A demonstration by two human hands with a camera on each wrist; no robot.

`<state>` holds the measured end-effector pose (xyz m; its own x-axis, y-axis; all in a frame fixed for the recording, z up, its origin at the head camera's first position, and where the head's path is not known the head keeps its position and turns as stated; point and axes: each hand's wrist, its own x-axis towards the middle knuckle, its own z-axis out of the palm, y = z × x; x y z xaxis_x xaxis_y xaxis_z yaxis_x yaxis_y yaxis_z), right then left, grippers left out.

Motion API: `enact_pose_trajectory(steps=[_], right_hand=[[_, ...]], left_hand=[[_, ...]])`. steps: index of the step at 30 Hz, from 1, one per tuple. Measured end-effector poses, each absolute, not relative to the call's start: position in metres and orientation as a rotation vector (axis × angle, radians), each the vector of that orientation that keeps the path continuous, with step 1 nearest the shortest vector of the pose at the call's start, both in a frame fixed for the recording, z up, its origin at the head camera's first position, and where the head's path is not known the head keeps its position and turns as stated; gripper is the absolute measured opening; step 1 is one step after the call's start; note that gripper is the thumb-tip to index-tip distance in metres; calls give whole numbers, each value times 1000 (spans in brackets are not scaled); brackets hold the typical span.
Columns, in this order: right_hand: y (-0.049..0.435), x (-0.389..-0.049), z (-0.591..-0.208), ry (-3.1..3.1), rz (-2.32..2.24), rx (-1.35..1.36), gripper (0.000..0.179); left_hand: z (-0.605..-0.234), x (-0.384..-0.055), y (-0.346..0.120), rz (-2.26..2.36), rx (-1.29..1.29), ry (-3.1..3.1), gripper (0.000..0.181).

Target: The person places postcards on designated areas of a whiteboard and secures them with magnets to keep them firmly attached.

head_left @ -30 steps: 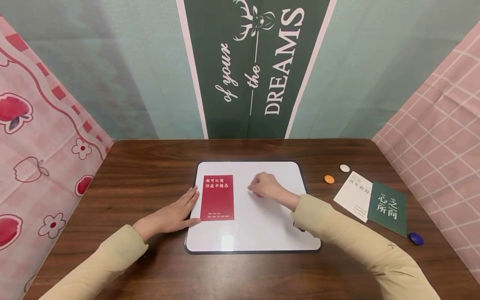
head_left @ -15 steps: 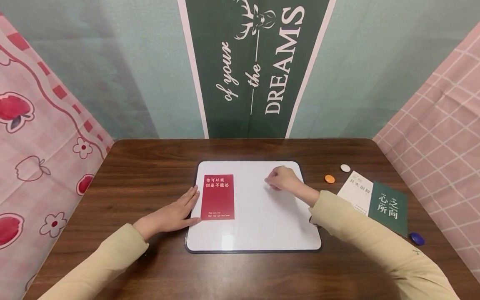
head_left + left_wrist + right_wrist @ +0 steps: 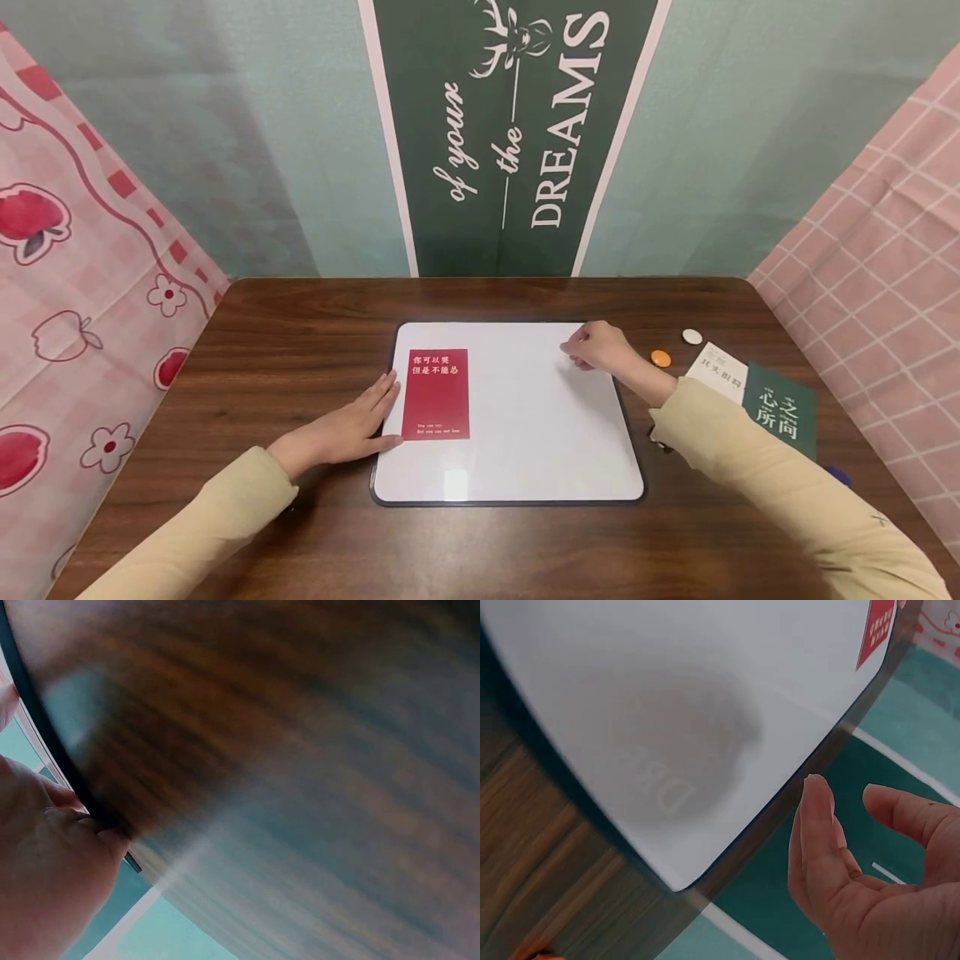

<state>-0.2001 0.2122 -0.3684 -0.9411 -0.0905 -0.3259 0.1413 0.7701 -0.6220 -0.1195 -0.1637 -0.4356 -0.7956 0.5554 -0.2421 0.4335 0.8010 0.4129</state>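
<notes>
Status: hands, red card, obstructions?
Left hand on left edge of whiteboard; right hand empty, near far right corner. Red card on whiteboard's left side. Nothing covering it.

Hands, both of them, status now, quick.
Left hand: open, on the left edge of the whiteboard.
Right hand: open, holding nothing, thumb and fingertips apart.

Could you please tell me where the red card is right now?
In the head view, the red card lies on the left part of the whiteboard, just to the right of the person's left hand.
</notes>
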Motion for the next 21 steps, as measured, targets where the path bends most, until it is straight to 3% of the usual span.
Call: enact_pose_trajectory(steps=[21], right_hand=[[252, -206, -370, 2654, -932, 111, 32]], left_hand=[[-436, -120, -164, 479, 743, 2640, 89]])
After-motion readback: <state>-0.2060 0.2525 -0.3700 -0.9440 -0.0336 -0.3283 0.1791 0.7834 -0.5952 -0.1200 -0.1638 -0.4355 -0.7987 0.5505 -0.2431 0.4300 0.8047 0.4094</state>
